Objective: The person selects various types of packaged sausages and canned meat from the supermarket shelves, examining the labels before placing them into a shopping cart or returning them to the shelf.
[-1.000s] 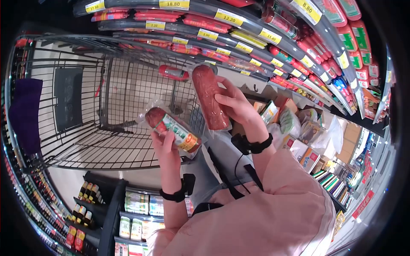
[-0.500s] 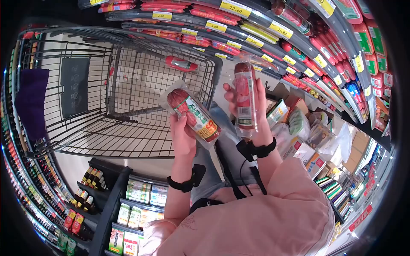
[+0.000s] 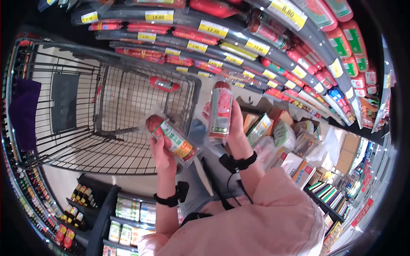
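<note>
My left hand [image 3: 162, 158] is closed around the lower side of a vacuum-packed ham sausage [image 3: 176, 141], its green, white and yellow label facing up. The pack tilts down to the right, over the near side of the shopping cart. In my right hand [image 3: 237, 124] a second clear-wrapped ham sausage [image 3: 221, 110] stands nearly upright, with a pink picture on its label. The two packs are apart, side by side in front of me. Inside the wire shopping cart [image 3: 96, 172] lies another red sausage pack [image 3: 164, 84], near the far right corner.
Shelves of red-wrapped sausages with yellow price tags [image 3: 213, 29] curve across the top and right. Cardboard boxes and bagged goods [image 3: 284, 135] sit at my right. A purple cloth [image 3: 25, 113] hangs over the cart's left end. Bottles [image 3: 72, 215] and cans [image 3: 114, 231] fill racks lower left.
My view has shifted, so cart, hands and shelves appear further left and mostly lower. The right-hand pack has turned slightly, its label showing more squarely. Both packs are still held.
</note>
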A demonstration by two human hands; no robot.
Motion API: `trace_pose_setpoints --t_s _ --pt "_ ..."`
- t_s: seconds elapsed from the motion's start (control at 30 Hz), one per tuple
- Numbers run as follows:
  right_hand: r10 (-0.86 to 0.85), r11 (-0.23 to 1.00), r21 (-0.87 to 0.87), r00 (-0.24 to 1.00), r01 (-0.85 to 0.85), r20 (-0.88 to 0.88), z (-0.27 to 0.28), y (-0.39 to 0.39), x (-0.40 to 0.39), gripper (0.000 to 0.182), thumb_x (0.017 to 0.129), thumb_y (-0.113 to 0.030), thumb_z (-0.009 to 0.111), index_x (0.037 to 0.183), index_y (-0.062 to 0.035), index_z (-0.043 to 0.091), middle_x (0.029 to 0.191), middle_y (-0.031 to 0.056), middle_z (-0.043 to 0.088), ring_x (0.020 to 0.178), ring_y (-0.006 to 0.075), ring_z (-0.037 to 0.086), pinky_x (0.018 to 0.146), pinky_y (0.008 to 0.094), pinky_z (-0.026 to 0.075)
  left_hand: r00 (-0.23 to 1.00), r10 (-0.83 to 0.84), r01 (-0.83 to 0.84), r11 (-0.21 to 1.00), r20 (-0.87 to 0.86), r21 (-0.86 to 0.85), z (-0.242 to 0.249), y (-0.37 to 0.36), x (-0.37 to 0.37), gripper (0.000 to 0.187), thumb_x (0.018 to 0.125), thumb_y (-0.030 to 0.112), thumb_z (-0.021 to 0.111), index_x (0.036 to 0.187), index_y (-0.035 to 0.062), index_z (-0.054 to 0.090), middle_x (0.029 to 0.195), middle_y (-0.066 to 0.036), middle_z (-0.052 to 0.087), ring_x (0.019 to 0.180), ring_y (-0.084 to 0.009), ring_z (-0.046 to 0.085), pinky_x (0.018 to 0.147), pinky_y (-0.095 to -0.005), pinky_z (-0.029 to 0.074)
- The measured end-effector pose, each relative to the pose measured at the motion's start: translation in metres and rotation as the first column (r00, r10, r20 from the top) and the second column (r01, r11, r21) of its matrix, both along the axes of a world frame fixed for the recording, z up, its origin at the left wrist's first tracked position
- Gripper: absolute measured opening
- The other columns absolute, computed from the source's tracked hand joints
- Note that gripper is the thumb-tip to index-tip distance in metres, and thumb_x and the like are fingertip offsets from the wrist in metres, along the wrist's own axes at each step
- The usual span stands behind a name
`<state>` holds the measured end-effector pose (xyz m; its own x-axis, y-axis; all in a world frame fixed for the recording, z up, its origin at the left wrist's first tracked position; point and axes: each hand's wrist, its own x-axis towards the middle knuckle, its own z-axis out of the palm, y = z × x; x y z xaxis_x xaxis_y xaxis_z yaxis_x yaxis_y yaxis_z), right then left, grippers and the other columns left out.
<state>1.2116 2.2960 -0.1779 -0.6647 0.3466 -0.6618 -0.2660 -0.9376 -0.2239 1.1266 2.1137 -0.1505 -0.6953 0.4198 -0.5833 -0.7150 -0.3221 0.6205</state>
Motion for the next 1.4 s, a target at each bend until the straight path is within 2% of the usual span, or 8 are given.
trace_pose_setpoints --t_s 0.27,0.47,0.6,0.73,0.8,0.97,1.27,1.4 --pt "-0.044 0.888 0.445 0.945 -0.112 0.324 0.019 0.039 0.001 0.040 0.085 -0.031 0.055 0.111 -0.0008 0.048 0.094 0.0088 0.060 0.085 0.0158 0.059 0.076 0.0281 0.046 1.000 -0.010 0.010 1.000 0.009 -0.018 -0.001 -0.002 0.003 0.039 0.085 0.024 0.048 0.117 0.0046 0.037 0.106 -0.010 0.052 0.095 -0.0229 0.055 0.085 -0.0363 0.043" --pt "-0.121 0.414 0.811 0.858 -0.413 0.499 0.035 0.100 -0.002 0.033 0.082 -0.020 0.060 0.108 -0.0019 0.052 0.094 0.0029 0.058 0.082 0.0092 0.053 0.073 0.0248 0.042 0.999 0.040 -0.038 0.997 0.033 -0.072 -0.014 -0.005 0.008 0.039 0.084 0.022 0.050 0.118 0.0051 0.038 0.105 -0.009 0.052 0.094 -0.0228 0.055 0.084 -0.0365 0.044" --pt "-0.244 0.564 0.810 0.905 -0.160 0.349 0.047 0.125 -0.012 0.042 0.085 -0.027 0.056 0.117 -0.0038 0.044 0.102 0.0039 0.054 0.091 0.0120 0.052 0.080 0.0289 0.042 0.994 0.043 -0.045 0.999 0.099 0.012 -0.011 -0.006 0.008 0.044 0.084 0.016 0.054 0.122 0.0041 0.034 0.109 -0.008 0.050 0.100 -0.0172 0.051 0.087 -0.0321 0.040" --pt "-0.347 -0.047 0.910 0.861 -0.411 0.371 0.079 0.145 -0.024 0.043 0.077 -0.017 0.064 0.114 -0.0064 0.047 0.100 0.0056 0.053 0.089 0.0162 0.053 0.076 0.0279 0.044 0.992 0.058 -0.055 0.998 0.113 -0.025 -0.016 -0.008 0.008 0.042 0.084 0.014 0.055 0.120 0.0049 0.036 0.108 -0.006 0.050 0.100 -0.0158 0.051 0.086 -0.0313 0.040" --pt "-0.708 -0.614 0.098 0.602 -0.783 0.370 0.091 0.147 -0.033 0.047 0.068 -0.010 0.066 0.112 -0.0096 0.050 0.095 0.0081 0.051 0.085 0.0232 0.050 0.074 0.0341 0.042 0.993 0.051 -0.048 0.998 0.109 -0.026 -0.017 -0.008 0.008 0.041 0.084 0.014 0.055 0.119 0.0053 0.037 0.109 -0.005 0.050 0.099 -0.0150 0.050 0.086 -0.0305 0.040" --pt "-0.883 -0.463 -0.223 0.468 -0.858 0.032 0.077 0.192 -0.053 0.042 0.076 -0.024 0.059 0.115 -0.0133 0.052 0.106 0.0162 0.050 0.100 0.0340 0.048 0.083 0.0428 0.039 0.986 0.059 -0.049 0.996 0.155 -0.069 -0.024 -0.010 0.010 0.035 0.083 0.012 0.055 0.114 0.0061 0.040 0.106 -0.004 0.050 0.097 -0.0113 0.049 0.083 -0.0252 0.038" --pt "-0.857 -0.455 0.001 0.438 -0.890 0.273 0.036 0.242 -0.066 0.051 0.085 -0.040 0.044 0.118 -0.0008 0.038 0.115 0.0247 0.044 0.109 0.0418 0.039 0.094 0.0502 0.026 0.981 0.123 -0.121 0.992 0.148 -0.022 -0.022 -0.002 0.005 0.034 0.082 0.009 0.056 0.112 0.0052 0.040 0.099 -0.004 0.050 0.089 -0.0098 0.050 0.078 -0.0228 0.039" --pt "-0.840 -0.542 0.010 0.542 -0.840 -0.001 0.030 0.242 -0.057 0.040 0.083 -0.028 0.052 0.111 0.0000 0.046 0.111 0.0228 0.048 0.105 0.0402 0.042 0.091 0.0496 0.030 0.981 0.148 -0.149 0.989 0.123 -0.001 -0.015 0.004 -0.004 0.037 0.081 0.006 0.056 0.113 0.0054 0.038 0.098 -0.004 0.050 0.087 -0.0103 0.050 0.077 -0.0249 0.040"
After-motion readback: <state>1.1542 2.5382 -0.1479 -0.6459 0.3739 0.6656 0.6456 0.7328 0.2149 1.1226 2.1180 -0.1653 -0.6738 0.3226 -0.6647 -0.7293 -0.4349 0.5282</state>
